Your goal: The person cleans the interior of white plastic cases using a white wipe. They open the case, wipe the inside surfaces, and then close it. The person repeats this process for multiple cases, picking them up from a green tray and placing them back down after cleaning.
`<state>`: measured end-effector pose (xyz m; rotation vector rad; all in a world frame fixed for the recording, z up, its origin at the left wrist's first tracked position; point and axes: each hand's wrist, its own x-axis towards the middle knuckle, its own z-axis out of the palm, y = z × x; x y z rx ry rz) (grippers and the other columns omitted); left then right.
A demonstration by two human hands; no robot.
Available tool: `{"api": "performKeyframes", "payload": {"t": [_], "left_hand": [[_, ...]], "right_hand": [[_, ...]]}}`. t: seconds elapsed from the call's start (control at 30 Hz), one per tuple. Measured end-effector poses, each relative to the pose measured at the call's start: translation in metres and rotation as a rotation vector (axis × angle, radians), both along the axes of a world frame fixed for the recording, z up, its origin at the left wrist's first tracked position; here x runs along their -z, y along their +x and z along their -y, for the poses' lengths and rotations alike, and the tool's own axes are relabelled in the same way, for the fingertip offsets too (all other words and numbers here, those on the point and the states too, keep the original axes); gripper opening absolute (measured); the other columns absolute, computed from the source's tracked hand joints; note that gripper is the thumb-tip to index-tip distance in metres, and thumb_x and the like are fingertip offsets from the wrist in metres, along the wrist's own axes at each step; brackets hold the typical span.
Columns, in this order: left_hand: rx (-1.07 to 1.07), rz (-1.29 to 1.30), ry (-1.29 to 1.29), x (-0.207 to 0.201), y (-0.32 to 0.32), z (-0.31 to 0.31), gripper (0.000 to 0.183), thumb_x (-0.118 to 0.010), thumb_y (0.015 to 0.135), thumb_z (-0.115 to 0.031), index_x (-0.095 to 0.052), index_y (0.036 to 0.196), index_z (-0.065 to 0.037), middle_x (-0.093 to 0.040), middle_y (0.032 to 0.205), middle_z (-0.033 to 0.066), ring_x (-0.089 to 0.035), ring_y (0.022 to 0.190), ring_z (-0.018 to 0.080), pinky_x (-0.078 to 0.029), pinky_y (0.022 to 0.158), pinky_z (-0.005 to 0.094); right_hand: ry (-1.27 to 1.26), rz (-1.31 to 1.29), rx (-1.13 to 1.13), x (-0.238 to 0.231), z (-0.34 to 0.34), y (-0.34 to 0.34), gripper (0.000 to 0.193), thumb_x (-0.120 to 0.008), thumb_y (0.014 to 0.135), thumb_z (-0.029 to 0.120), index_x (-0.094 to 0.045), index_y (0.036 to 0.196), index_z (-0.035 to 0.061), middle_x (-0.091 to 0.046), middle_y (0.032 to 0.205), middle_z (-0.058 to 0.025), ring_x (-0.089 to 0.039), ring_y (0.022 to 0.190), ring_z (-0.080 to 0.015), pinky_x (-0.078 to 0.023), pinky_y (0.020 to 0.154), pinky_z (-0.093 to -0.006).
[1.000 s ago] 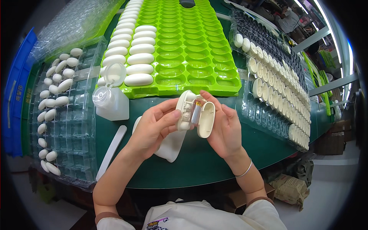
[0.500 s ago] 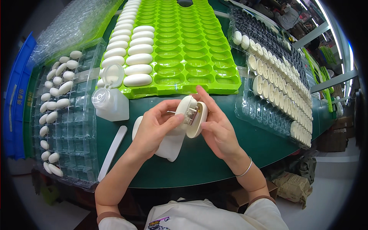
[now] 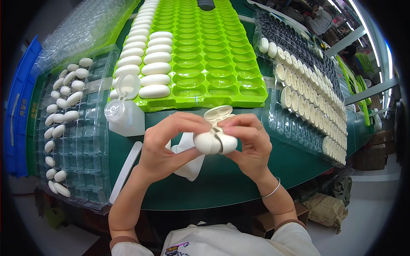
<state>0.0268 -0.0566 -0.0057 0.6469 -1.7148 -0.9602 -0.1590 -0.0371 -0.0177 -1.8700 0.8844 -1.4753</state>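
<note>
Both hands meet over the near side of the table, holding a white oval plastic case with rounded shells. A dark gap runs between its shells at the near end, and an oval piece stands raised at its far end. My left hand pinches the left shell between thumb and fingers. On the other side, my right hand grips the right shell, its fingers over the top. Fingers hide most of the inside. Beneath the left hand lies a white cloth, partly covered.
A green tray with white oval pieces stands ahead. Near its left corner is a translucent bottle with a flip lid; a white strip lies nearer. Clear trays of white pieces flank both sides, with white shells at right.
Both hands have turned the case, so its rounded near end now faces me instead of its open side. The fingers have shifted onto its top, and the gap between the shells looks narrower.
</note>
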Motion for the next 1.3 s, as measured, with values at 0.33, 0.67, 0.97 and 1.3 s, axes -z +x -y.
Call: {"api": "performKeyframes", "payload": {"t": [0.33, 0.67, 0.97, 1.3], "left_hand": [[0.136, 0.003, -0.396, -0.003, 0.007, 0.004, 0.027, -0.074, 0.061, -0.003, -0.059, 0.083, -0.007, -0.059, 0.083, 0.0105, -0.061, 0.081, 0.0284, -0.050, 0.067, 0.0345], [0.282, -0.054, 0.043, -0.005, 0.014, 0.000, 0.038, -0.072, 0.059, -0.001, -0.053, 0.092, -0.001, -0.057, 0.088, 0.0152, -0.058, 0.082, 0.0224, -0.047, 0.070, 0.0325], [0.179, -0.101, 0.003, -0.003, 0.008, -0.001, 0.033, -0.073, 0.058, 0.002, -0.058, 0.087, -0.002, -0.059, 0.088, 0.0112, -0.059, 0.082, 0.0215, -0.047, 0.073, 0.0314], [-0.058, -0.018, -0.495, 0.002, -0.005, -0.007, 0.027, -0.071, 0.055, -0.002, -0.062, 0.080, -0.007, -0.059, 0.081, 0.0080, -0.059, 0.074, 0.0230, -0.050, 0.059, 0.0297]], "right_hand": [[-0.435, -0.148, -0.122, -0.011, -0.001, -0.010, 0.026, -0.068, 0.062, 0.002, -0.059, 0.087, 0.0063, -0.058, 0.090, -0.0079, -0.059, 0.087, -0.0244, -0.052, 0.075, -0.0342], [0.233, 0.247, -0.357, -0.010, 0.000, -0.008, 0.044, -0.076, 0.056, -0.003, -0.056, 0.095, 0.0030, -0.055, 0.093, -0.0090, -0.055, 0.089, -0.0197, -0.050, 0.080, -0.0351], [0.196, 0.323, -0.380, -0.005, 0.005, -0.008, 0.041, -0.075, 0.057, -0.003, -0.058, 0.094, 0.0035, -0.053, 0.096, -0.0089, -0.053, 0.091, -0.0185, -0.047, 0.085, -0.0355], [-0.320, -0.044, -0.180, -0.016, 0.000, -0.008, 0.026, -0.072, 0.059, 0.004, -0.064, 0.082, 0.0113, -0.057, 0.088, -0.0049, -0.057, 0.085, -0.0222, -0.051, 0.079, -0.0382]]}}
